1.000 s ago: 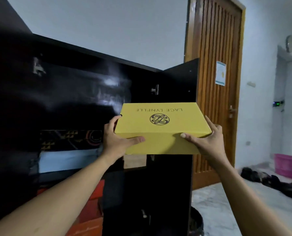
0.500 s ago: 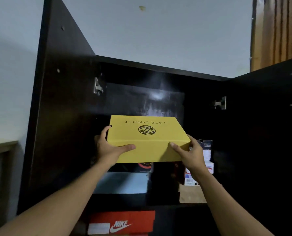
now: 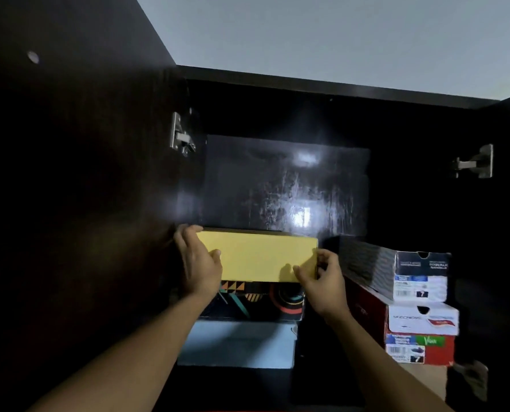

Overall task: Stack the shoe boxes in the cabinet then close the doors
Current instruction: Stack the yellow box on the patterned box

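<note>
A yellow shoe box (image 3: 256, 257) lies inside the dark cabinet (image 3: 277, 84), on top of a black patterned box (image 3: 259, 301) that sits on a pale blue box (image 3: 236, 343). My left hand (image 3: 198, 264) grips the yellow box's left end, fingers round its side and thumb on its front face. At the box's lower right corner my right hand (image 3: 320, 281) holds on with curled fingers. To the right stands a second stack: a black and white box (image 3: 393, 272), a white Skechers box (image 3: 420, 318) and a red box (image 3: 417, 349).
Both cabinet doors stand open: the left door (image 3: 69, 173) fills the left side, the right door (image 3: 509, 203) the right edge. Metal hinges (image 3: 181, 135) show on both sides. There is empty space above the yellow box up to the cabinet top.
The yellow box has moved forward and down from mid-air onto the left stack inside the cabinet. Both hands went with it, and my view came closer.
</note>
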{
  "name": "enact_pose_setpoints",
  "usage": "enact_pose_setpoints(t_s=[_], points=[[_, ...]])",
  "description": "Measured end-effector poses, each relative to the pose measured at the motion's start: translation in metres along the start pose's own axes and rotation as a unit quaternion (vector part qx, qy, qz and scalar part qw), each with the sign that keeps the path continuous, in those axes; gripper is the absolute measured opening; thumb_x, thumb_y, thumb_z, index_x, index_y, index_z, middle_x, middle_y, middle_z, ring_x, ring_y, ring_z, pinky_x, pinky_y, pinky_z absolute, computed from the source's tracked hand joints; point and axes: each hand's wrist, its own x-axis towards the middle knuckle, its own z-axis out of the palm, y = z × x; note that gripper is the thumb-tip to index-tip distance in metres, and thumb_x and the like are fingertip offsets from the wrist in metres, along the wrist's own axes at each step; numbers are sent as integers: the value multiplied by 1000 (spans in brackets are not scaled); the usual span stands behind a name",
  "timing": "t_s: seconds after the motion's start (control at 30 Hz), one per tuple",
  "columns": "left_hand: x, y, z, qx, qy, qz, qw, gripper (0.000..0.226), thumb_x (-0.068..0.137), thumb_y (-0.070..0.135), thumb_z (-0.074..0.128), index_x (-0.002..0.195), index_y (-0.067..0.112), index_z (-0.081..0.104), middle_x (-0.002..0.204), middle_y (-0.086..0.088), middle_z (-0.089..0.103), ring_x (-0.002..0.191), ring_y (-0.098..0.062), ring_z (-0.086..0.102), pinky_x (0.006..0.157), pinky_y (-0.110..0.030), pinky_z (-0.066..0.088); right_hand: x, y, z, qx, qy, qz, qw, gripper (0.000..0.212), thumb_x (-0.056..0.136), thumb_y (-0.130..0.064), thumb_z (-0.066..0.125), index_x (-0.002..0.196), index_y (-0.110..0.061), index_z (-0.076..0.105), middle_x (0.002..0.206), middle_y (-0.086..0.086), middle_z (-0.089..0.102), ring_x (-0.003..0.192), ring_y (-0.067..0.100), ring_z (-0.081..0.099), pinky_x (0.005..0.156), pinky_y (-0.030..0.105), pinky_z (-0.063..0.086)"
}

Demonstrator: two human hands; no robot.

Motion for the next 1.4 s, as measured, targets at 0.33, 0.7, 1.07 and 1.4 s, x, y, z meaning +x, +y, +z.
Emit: enact_pose_setpoints(t_s=[0.33, 0.7, 1.07, 1.4], points=[[-11, -50, 25, 238, -250, 10, 939, 76, 91, 46, 62, 153, 20, 27, 159, -4, 3, 147, -30, 10, 108, -43, 42, 17, 29, 25, -142, -145, 3, 979, 93, 80, -16, 80, 157, -12, 29, 163, 4, 24, 146, 21, 32, 111, 20, 25], [-10, -47, 23, 213, -304, -35, 928, 82, 90, 57, 57, 154, 19, 23, 161, 0, 3, 143, -29, 28, 101, -39, 44, 30, 33, 20, -144, -184, 35, 972, 97, 76, -28, 85, 156, -23, 31, 161, 2, 24, 144, 24, 35, 119, 41, 34], [-61, 59, -31, 102, -369, -26, 924, 85, 87, 53, 66, 155, 20, 26, 162, -1, 13, 147, -26, 25, 115, -41, 29, -52, -50, -90, -155, -126, 40, 979, 95, 81, -34, 82, 157, -19, 28, 161, 8, 29, 147, 20, 31, 120, 32, 27], [-178, 219, -63, -27, -461, 59, 885, 79, 83, 48, 72, 148, 19, 38, 151, -5, 37, 136, -25, 42, 109, -34, 37, -172, -140, -283, -260, 3, 80, 962, 90, 83, -34, 80, 155, -13, 30, 157, 10, 35, 140, 24, 43, 111, 30, 40]])
